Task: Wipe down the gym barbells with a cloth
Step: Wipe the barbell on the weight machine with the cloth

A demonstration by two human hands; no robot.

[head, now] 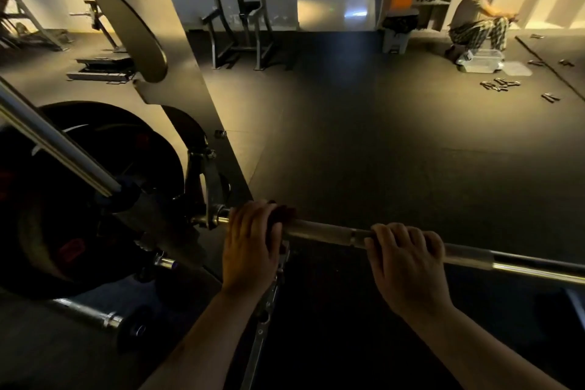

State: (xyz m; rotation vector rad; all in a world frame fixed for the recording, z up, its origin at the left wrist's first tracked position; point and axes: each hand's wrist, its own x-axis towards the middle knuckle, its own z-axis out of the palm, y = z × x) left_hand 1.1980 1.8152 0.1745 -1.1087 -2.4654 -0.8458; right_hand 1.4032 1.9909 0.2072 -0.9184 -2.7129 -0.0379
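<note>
A steel barbell point(319, 228) runs from the machine's pivot at the left across to the right edge of the view. My left hand point(250, 247) wraps over the bar close to the pivot and grips a dark cloth point(285, 213) around it; a bit of the cloth shows past my fingers. My right hand point(408, 260) curls over the bare bar further right. Most of the cloth is hidden under my left hand.
Black weight plates point(95, 168) hang on the machine at the left, with a chrome guide rod point(57, 149) slanting above them. A metal strut point(269, 298) drops below the bar. A seat rack point(240, 16) stands far back. A person point(478, 19) crouches at the far right by a plastic box point(481, 60).
</note>
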